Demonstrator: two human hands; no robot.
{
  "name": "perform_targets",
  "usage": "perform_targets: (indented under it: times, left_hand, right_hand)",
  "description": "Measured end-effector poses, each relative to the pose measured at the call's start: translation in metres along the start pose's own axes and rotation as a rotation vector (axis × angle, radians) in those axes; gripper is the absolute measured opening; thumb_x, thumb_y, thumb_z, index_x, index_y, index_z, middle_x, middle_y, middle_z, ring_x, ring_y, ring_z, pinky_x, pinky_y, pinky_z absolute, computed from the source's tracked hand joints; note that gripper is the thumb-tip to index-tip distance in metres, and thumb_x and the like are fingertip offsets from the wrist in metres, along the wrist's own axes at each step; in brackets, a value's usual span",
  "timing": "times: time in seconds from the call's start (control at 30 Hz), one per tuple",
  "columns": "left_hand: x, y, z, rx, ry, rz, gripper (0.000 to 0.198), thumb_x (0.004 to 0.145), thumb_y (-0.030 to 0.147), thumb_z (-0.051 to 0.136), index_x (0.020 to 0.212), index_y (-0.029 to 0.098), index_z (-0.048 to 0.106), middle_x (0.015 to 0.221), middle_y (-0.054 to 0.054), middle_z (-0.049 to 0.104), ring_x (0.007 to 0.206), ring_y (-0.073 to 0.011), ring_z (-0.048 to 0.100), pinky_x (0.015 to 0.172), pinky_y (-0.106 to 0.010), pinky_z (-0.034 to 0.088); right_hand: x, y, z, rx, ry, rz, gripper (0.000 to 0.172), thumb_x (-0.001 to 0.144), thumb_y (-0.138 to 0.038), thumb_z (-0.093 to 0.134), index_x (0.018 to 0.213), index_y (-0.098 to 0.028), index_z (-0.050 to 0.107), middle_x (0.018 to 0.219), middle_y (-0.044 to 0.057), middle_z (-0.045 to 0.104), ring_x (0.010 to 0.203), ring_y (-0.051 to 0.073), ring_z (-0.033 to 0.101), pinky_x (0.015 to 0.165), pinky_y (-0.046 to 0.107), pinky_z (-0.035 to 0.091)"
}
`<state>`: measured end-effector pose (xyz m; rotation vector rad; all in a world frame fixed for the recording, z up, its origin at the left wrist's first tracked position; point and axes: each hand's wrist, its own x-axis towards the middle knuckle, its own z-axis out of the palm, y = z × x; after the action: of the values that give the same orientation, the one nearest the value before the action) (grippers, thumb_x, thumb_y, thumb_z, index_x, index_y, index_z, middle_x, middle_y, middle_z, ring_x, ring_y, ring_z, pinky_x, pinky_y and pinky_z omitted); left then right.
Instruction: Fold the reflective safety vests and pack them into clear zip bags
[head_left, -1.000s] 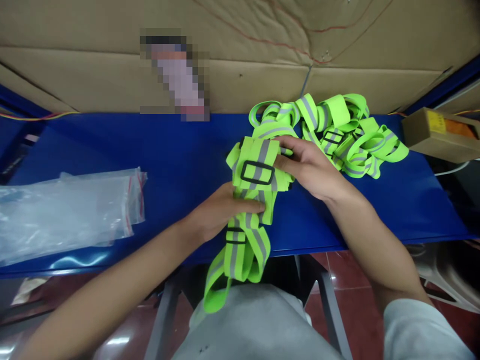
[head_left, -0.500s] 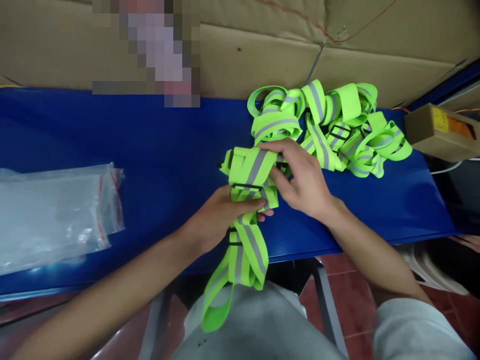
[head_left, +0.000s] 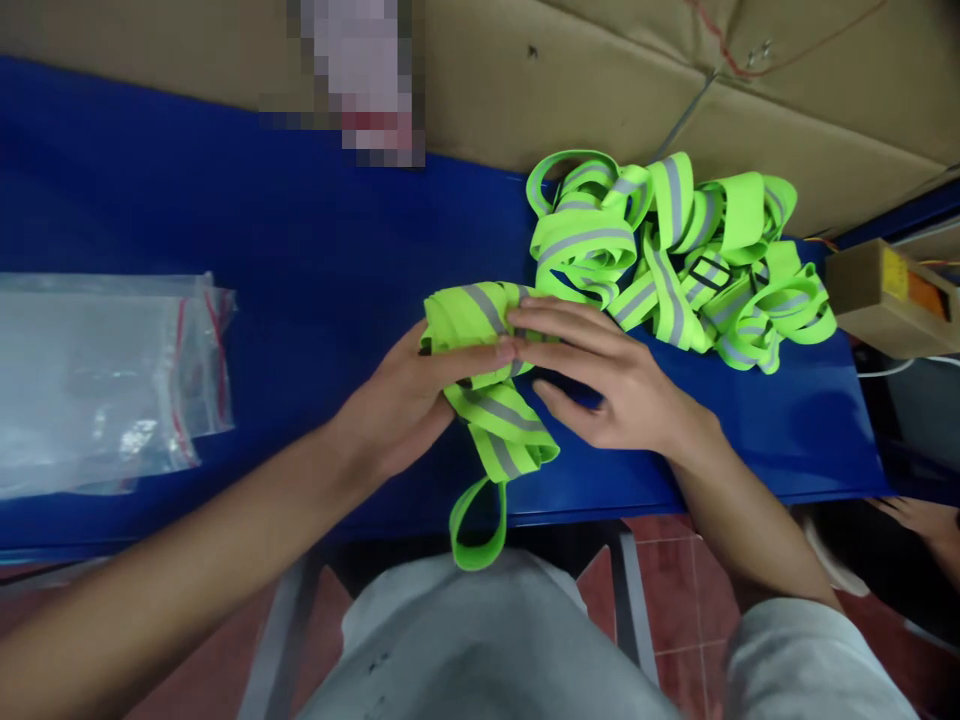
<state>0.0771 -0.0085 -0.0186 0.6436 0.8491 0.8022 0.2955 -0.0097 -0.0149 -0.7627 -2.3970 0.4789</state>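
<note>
A bundle of neon-yellow reflective strap (head_left: 472,310) with a grey stripe is folded up over the table's front part. My left hand (head_left: 420,395) is closed round its left side, thumb across the front. My right hand (head_left: 607,370) lies against the bundle's right side, fingers stretched over it and thumb held apart below. Under the hands, folded lengths of the strap hang down, ending in a loop (head_left: 480,560) near my lap. A dark buckle part shows by my left fingers; most of it is hidden.
A heap of similar reflective straps (head_left: 592,240) with black buckles lies at the back right of the blue table (head_left: 300,250). Clear zip bags (head_left: 90,380) are stacked at left. A small cardboard box (head_left: 862,300) sits at the right end, and large cartons (head_left: 600,90) stand behind.
The hanging strap lengths have been drawn up and are shorter. My right hand has turned and its fingers now stretch across the bundle. The view has shifted slightly.
</note>
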Motion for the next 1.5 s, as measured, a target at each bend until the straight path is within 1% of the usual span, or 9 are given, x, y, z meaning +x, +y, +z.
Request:
perform_targets:
  times: [0.17,0.27,0.47,0.63,0.73,0.87,0.97,1.23,1.5]
  left_hand:
    - [-0.002,-0.004,-0.003,0.224,-0.109,0.010,0.063,0.065,0.020,0.093,0.122,0.021,0.067,0.107,-0.004,0.075,0.096,-0.0223,0.070,0.083,-0.032,0.056]
    - [-0.005,-0.006,-0.002,0.296,-0.180,-0.013,0.069,0.064,0.022,0.094,0.127,0.025,0.064,0.107,-0.002,0.073,0.098,-0.0222,0.069,0.082,-0.031,0.055]
    - [-0.006,-0.010,-0.003,0.032,-0.259,-0.154,0.077,0.060,0.031,0.097,0.127,0.023,0.061,0.108,-0.005,0.072,0.095,-0.0237,0.070,0.076,-0.031,0.056]
    - [-0.006,-0.020,-0.005,0.127,-0.214,-0.012,0.110,0.050,0.010,0.097,0.146,0.037,0.050,0.139,-0.001,0.063,0.130,-0.0266,0.060,0.094,-0.030,0.057]
    - [-0.004,-0.022,-0.004,0.143,-0.186,-0.018,0.098,0.059,0.013,0.096,0.145,0.035,0.054,0.141,-0.002,0.065,0.126,-0.0277,0.065,0.098,-0.035,0.057]
    - [-0.004,-0.017,0.000,0.207,-0.307,-0.290,0.044,0.076,0.031,0.089,0.113,0.013,0.073,0.100,-0.011,0.081,0.089,-0.0251,0.078,0.084,-0.036,0.062]
    - [-0.008,-0.017,0.004,0.313,-0.299,-0.314,0.035,0.081,0.033,0.085,0.107,0.013,0.072,0.085,-0.009,0.081,0.081,-0.0205,0.078,0.079,-0.030,0.062]
    - [-0.016,-0.029,0.019,0.426,-0.159,-0.192,0.027,0.087,0.032,0.078,0.104,0.014,0.067,0.078,-0.003,0.078,0.066,-0.0157,0.074,0.061,-0.024,0.058]
    - [-0.012,-0.027,0.016,0.135,-0.200,-0.308,0.027,0.088,0.039,0.078,0.094,0.014,0.071,0.086,-0.005,0.078,0.076,-0.0164,0.073,0.071,-0.027,0.058]
  right_hand:
    - [0.001,-0.004,-0.014,0.124,0.107,0.212,0.054,0.083,-0.049,0.082,0.130,-0.025,0.068,0.134,0.010,0.065,0.129,0.030,0.061,0.112,0.047,0.050]
    - [0.002,-0.002,-0.013,0.279,-0.043,0.411,0.080,0.070,-0.060,0.088,0.138,-0.025,0.063,0.138,0.009,0.064,0.128,0.032,0.062,0.108,0.046,0.053]
    - [0.005,0.000,-0.005,0.680,-0.032,0.736,0.061,0.078,-0.048,0.085,0.132,-0.022,0.069,0.127,0.004,0.073,0.119,0.026,0.068,0.103,0.041,0.056]
    - [0.006,-0.003,0.001,0.948,0.088,0.827,0.058,0.073,-0.040,0.091,0.126,-0.025,0.072,0.128,0.003,0.074,0.122,0.026,0.068,0.108,0.042,0.055]
    - [0.004,-0.006,0.001,1.046,0.132,0.885,0.058,0.070,-0.042,0.092,0.121,-0.022,0.074,0.116,0.005,0.077,0.114,0.029,0.072,0.101,0.045,0.059]
    - [0.003,-0.007,-0.007,1.119,0.226,0.922,0.052,0.070,-0.048,0.091,0.111,-0.019,0.076,0.107,0.006,0.079,0.109,0.031,0.074,0.095,0.046,0.062]
    - [0.003,-0.006,-0.013,1.154,0.267,0.936,0.050,0.071,-0.050,0.090,0.108,-0.020,0.076,0.105,0.006,0.079,0.109,0.032,0.074,0.093,0.047,0.064]
    - [0.009,-0.008,-0.004,0.866,0.422,0.927,0.054,0.069,-0.059,0.088,0.107,-0.023,0.073,0.109,0.004,0.078,0.116,0.031,0.071,0.100,0.047,0.061]
    - [0.011,-0.021,0.014,0.132,0.397,0.590,0.045,0.087,-0.050,0.077,0.126,-0.029,0.067,0.132,0.005,0.068,0.132,0.032,0.059,0.116,0.049,0.047]
